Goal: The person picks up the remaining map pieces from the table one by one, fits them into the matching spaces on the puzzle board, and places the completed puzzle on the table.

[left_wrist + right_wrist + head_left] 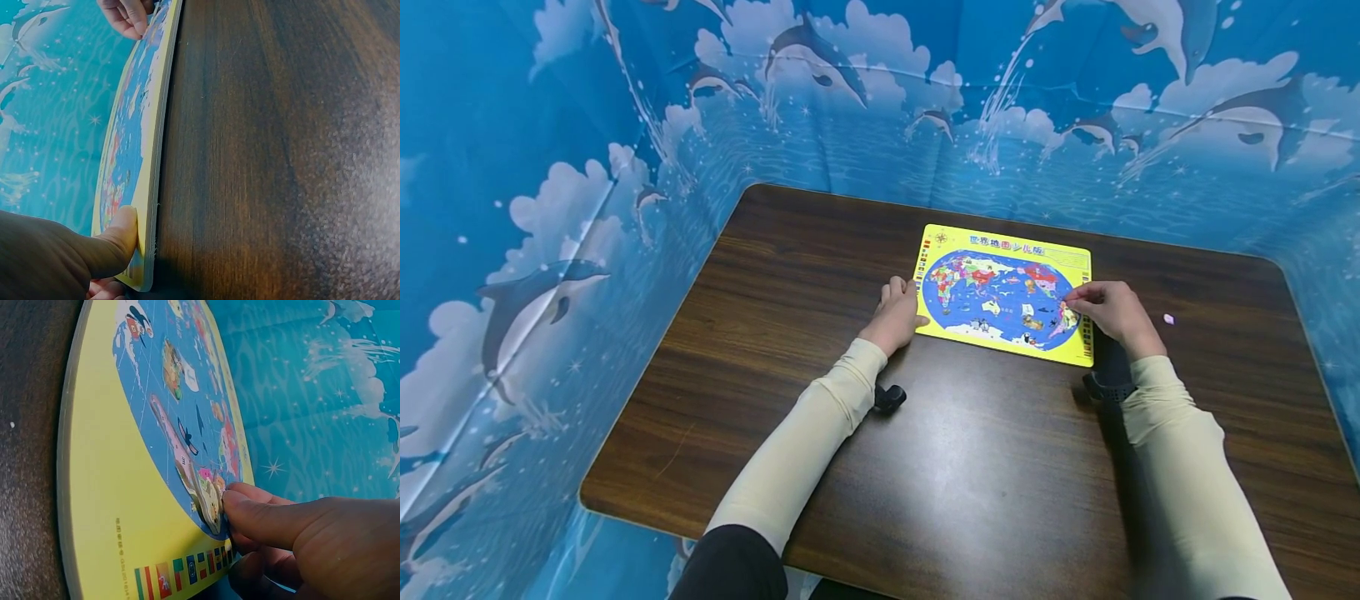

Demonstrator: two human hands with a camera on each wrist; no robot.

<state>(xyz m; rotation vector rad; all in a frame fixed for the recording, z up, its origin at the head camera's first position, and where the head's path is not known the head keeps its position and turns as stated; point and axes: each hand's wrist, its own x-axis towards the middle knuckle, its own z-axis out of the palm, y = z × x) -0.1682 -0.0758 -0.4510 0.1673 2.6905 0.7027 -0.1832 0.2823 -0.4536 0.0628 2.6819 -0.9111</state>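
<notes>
A yellow-bordered world map puzzle board (pixel 1007 346) lies on the table, with a blue oval sea and colourful pieces. My left hand (pixel 895 315) grips its near left corner, thumb (pixel 127 228) on top and fingers at the side edge. Over the map's right end, my right hand (pixel 1108 308) pinches a small puzzle piece, mostly hidden by the thumb and index fingertips. Right beside those fingertips, in the right wrist view, South America-shaped pieces (pixel 203 494) stand a little raised above the board. Flags line the border near the right hand.
A small pink-purple puzzle piece (pixel 1168 319) lies on the dark wooden table (pixel 1000 467), to the right of the right hand. A blue dolphin-print cloth (pixel 880 125) hangs behind and left of the table. Black wrist cameras (pixel 889 398) sit under both forearms.
</notes>
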